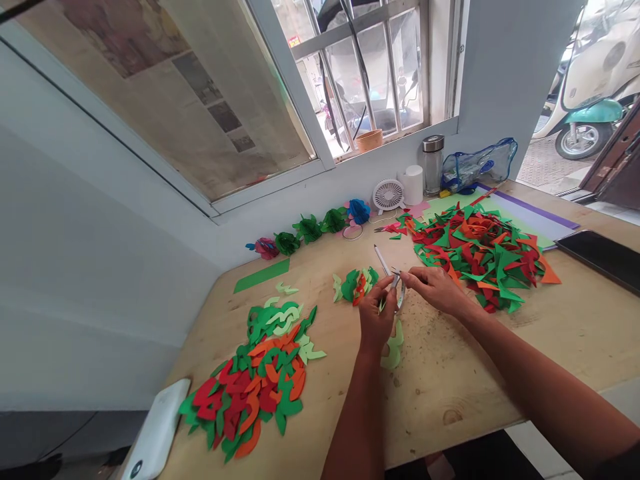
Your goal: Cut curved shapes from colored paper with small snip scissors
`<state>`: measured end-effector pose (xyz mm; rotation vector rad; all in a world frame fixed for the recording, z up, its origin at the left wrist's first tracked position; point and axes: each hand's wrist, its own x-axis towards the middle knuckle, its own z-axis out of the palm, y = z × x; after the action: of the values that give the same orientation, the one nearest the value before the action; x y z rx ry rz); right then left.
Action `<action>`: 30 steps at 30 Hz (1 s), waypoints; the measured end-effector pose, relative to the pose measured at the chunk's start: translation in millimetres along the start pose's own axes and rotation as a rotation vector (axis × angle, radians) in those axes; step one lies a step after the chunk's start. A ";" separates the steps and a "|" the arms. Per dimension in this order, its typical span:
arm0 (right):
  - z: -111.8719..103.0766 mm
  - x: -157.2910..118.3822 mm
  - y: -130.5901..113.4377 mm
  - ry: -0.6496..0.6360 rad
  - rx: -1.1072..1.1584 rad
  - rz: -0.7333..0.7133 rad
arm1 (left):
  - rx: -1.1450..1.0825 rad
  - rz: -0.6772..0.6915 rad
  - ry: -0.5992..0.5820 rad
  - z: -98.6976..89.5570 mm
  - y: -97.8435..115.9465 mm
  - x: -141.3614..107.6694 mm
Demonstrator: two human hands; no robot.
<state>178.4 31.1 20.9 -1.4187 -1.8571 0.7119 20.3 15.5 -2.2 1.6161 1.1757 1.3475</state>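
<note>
Left hand (376, 322) and right hand (437, 289) nearly together above the worktop (340, 380), grip on a slim item (397, 271) between them unclear. Curved paper shapes (240, 382), left, appear finished; angular scraps (506, 265), right, seem offcuts; the green strip (263, 275) looks unworked.

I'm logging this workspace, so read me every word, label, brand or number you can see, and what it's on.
None can be read.
Sheet in the window panel: print-like patches, too blurred.
White device: round dark mark, too small to make out.
Red patch beyond the window bars: too blurred.
</note>
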 end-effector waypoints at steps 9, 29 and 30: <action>0.0 -2.0 -3.5 0.003 0.010 -0.001 | 0.065 0.023 0.003 -0.5 1.4 0.1; 1.7 0.4 4.8 0.044 -0.048 -0.013 | 0.062 0.044 -0.010 -1.3 -2.9 -0.6; 1.7 0.3 4.9 0.046 -0.051 -0.012 | 0.058 0.044 -0.009 -1.2 -3.1 -0.6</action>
<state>179.8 32.7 16.1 -1.4431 -1.8592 0.6250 18.5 15.9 -5.0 1.6966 1.1899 1.3431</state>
